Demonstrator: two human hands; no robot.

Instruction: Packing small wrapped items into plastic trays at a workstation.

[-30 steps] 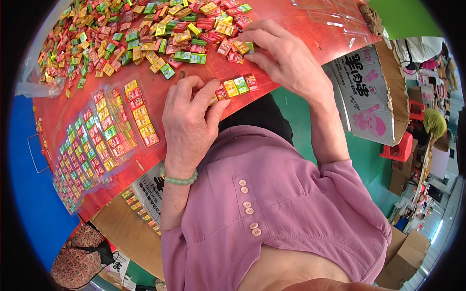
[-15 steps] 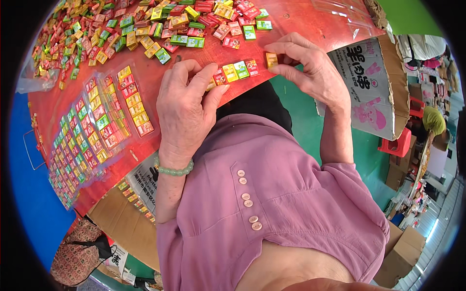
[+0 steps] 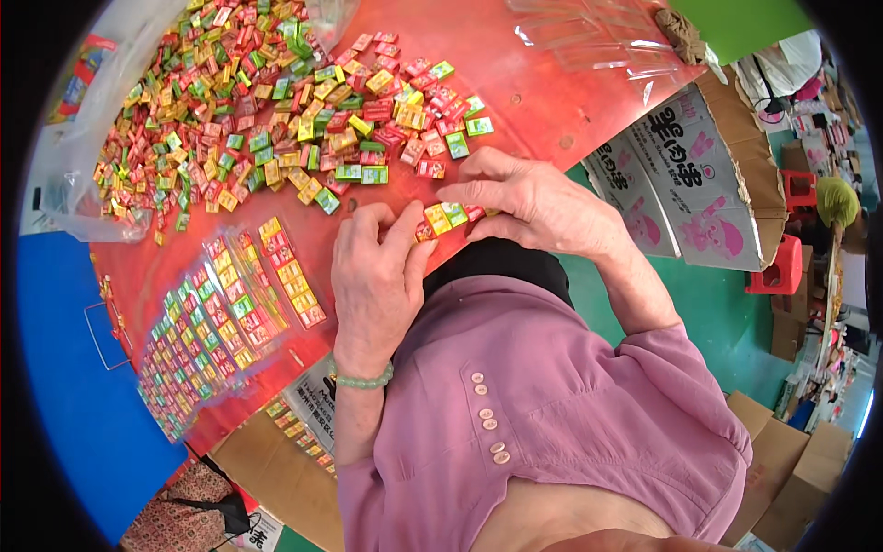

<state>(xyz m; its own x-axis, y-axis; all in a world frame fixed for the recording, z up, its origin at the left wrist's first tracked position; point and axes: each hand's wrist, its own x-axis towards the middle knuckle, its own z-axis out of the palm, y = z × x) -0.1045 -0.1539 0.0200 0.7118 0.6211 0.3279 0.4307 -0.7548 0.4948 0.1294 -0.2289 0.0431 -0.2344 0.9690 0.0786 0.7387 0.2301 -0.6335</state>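
At the table's near edge lies a short row of small candy-sized boxes in red, yellow and green, set side by side. My left hand, with a green bead bracelet at the wrist, has thumb and fingers closed at the row's left end. The fingers of my right hand close around its right end and hide the last boxes there. Just beyond my hands spreads a big loose pile of the same small boxes. To the left, a clear plastic strip holds a line of them.
More filled strips lie overlapped along the red table's left side. Clear plastic trays rest at the far right. A printed carton stands off the right edge; another open carton with filled strips sits below the table, left.
My right hand has come left from beside the row to its right end, bringing the yellow box it held. My left hand stays at the left end. The whole view has shifted.
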